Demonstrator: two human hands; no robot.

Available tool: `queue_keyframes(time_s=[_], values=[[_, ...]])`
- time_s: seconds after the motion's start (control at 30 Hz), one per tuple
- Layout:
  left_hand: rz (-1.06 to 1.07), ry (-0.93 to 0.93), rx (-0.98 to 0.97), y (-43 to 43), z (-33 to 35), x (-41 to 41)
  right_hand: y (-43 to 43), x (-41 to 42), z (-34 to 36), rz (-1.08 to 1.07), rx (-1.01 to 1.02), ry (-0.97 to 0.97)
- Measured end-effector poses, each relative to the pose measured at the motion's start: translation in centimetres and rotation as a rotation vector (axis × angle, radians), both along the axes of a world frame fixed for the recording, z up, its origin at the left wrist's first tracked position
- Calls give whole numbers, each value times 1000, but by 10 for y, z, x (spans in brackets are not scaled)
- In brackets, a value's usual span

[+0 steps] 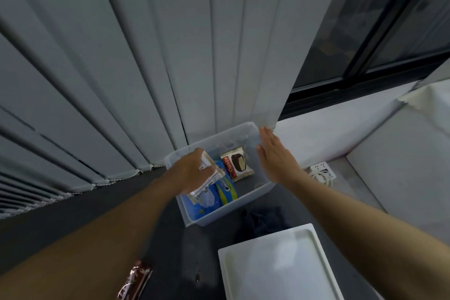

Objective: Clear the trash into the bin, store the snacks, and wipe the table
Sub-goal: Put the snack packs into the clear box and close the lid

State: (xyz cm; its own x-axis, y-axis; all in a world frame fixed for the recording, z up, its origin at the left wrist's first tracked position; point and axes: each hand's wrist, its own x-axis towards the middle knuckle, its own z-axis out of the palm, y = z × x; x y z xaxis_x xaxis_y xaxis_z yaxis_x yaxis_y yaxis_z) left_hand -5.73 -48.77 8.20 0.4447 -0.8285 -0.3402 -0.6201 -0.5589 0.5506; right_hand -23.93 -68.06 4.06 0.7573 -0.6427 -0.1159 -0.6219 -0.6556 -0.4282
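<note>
1. Head view: the snack-storing step is judged to be in hand. A translucent plastic storage box (246,203) stands on the dark table (104,202), towards 12 o'clock from the person.
2. A white printed snack packet (209,182) is gripped by the curled fingers of the left hand (194,168) over the box's 9 o'clock side.
3. The right hand (275,151) is held flat, fingers straight, against the box's 3 o'clock wall; nothing is gripped by it.
4. Already stored: a red-and-white Choco Pie packet (237,163) and blue biscuit packets (226,192) are lying inside.
5. Judged left to do: the held packet is not yet released, and the flat white plastic lid (280,263) lies off the box at 5 o'clock. A brown-red foil wrapper (134,280) remains at 7 o'clock, and wiping seems undone, as a dark crumpled cloth (263,221) lies between box and lid.
6. No bin is in view. The wrapper is cut off by the frame edge, so whether it is trash or a snack cannot be told. The table nearer the person is out of frame.
</note>
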Motion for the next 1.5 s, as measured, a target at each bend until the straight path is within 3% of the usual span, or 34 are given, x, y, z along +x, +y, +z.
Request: queue_keyframes(time_s=[0.4, 0.47, 0.57, 0.63, 1.0, 1.27, 1.5], values=[[-185, 240, 42, -69, -71, -35, 1, 1, -2, -49, 17, -42], [-321, 133, 66, -73, -78, -37, 0, 2, -2, -47, 19, -50], [-501, -301, 95, -71, -87, -33, 1, 3, -1, -50, 25, -51], [-519, -395, 141, -71, -96, -28, 2, 3, 0, -55, 21, -54], [-574, -472, 319, -85, -106, -28, 5, 4, 5, -75, 16, -52], [-569, -433, 296, -75, -89, -27, 5, 4, 5, -70, 11, -58], [-454, -423, 249, -52, -59, -18, 4, 5, 5, -35, -37, 72]])
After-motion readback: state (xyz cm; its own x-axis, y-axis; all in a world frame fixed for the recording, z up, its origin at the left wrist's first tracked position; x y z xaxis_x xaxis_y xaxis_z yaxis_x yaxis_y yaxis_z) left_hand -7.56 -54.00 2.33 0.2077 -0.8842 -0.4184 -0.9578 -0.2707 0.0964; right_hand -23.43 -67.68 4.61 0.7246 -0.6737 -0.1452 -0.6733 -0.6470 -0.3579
